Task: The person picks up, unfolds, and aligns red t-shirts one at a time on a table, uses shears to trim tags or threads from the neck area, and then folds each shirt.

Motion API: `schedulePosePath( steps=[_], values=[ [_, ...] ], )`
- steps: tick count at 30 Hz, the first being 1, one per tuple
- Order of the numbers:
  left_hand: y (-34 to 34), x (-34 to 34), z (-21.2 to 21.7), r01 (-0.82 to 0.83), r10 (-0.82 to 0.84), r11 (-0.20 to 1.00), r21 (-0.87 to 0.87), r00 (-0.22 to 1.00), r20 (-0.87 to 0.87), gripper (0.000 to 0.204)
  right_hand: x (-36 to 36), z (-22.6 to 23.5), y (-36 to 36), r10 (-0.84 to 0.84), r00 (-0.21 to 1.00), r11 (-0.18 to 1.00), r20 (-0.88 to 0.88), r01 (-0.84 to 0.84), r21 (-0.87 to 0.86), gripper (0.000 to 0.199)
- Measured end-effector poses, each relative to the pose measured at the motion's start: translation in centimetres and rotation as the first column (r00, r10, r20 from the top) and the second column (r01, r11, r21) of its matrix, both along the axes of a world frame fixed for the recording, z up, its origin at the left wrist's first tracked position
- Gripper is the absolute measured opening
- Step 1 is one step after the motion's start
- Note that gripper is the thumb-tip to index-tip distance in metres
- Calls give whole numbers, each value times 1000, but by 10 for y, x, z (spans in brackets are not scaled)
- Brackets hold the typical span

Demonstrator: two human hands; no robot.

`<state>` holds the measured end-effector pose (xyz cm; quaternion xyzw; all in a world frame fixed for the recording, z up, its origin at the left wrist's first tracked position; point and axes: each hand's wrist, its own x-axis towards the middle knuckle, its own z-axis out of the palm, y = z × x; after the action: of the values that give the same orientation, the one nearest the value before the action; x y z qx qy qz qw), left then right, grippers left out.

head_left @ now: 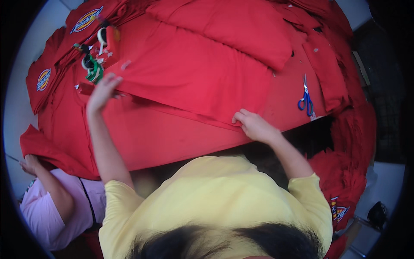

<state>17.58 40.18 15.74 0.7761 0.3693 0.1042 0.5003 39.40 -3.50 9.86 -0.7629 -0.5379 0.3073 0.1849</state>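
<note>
Yellow short-sleeved shirt, bare forearms.

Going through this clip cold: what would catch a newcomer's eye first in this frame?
Red cloth covers nearly the whole table, with both hands on it: the left hand at the upper left edge of a folded piece, the right hand pressing its near edge. Blue-handled scissors lie to the right, and a second person in a pink shirt holds cloth at the lower left.

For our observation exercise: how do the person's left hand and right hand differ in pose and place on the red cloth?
The left hand reaches far out, fingers spread, near the green tool; the right hand stays close, fingers curled on the fold edge of the red cloth. The left arm is stretched; the right is bent. Both touch the cloth.
</note>
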Motion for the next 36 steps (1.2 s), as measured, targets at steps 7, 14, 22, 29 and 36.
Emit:
schedulePosePath(
  steps=[7, 14, 22, 29, 36],
  values=[
    [70, 181, 119, 261, 36, 932, -252, 624, 781, 48, 266, 114, -14, -723, 690, 498, -18, 539, 679, 17],
    [-98, 156, -23, 521, -495, 548, 655, 833, -249, 65, 178, 23, -37, -627, 729, 692, 275, 359, 627, 23],
    [-208, 154, -121, 489, -359, 238, 839, 847, -392, 64, 78, -83, -22, -684, 407, 705, 605, 581, 407, 78],
    [-206, 140, -128, 467, -360, 276, 840, 861, -360, 61, -85, -114, -163, -707, 447, 505, 547, 861, -51, 77],
    [-321, 114, -114, 562, -711, 129, 817, 627, -319, 65, -90, -105, -232, -897, 276, 280, 344, 959, -41, 32]
  ],
)
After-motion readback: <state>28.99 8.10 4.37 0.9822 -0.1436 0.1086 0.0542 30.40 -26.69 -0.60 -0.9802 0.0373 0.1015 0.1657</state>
